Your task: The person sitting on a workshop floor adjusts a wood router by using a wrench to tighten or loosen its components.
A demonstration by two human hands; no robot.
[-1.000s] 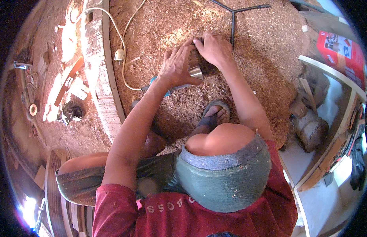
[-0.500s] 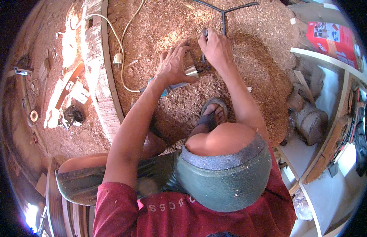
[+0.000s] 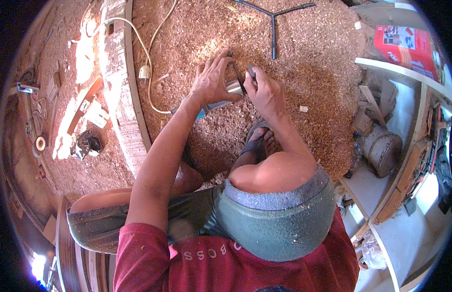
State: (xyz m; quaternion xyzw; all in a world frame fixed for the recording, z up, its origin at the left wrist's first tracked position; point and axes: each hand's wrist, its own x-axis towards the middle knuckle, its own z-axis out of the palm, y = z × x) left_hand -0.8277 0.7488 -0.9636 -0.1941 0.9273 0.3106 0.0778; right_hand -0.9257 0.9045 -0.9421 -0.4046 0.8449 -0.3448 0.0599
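My left hand (image 3: pixel 210 83) is wrapped round a corded power tool (image 3: pixel 215 104) that lies on the shavings. It has a teal body, a silver collar and a dark plate at its end, like a trim router. The fingers hide much of it. My right hand (image 3: pixel 266 95) is closed on a small dark hand tool (image 3: pixel 251 72), right beside the plate; most of it is hidden in the fingers, so its kind cannot be told. Beyond the right hand lies a black Y-shaped wrench (image 3: pixel 273 29).
Wood shavings (image 3: pixel 323 87) cover the ground. A pale cord (image 3: pixel 151 92) with a plug (image 3: pixel 144 72) runs beside a thick timber beam (image 3: pixel 123 82) on the left. At right stand a red box (image 3: pixel 406 46), a shelf frame (image 3: pixel 381 67) and a rusty metal cylinder (image 3: pixel 381 150).
My right hand has come nearer, down to the end of the power tool, with the dark hand tool in it. The left hand has hardly moved.
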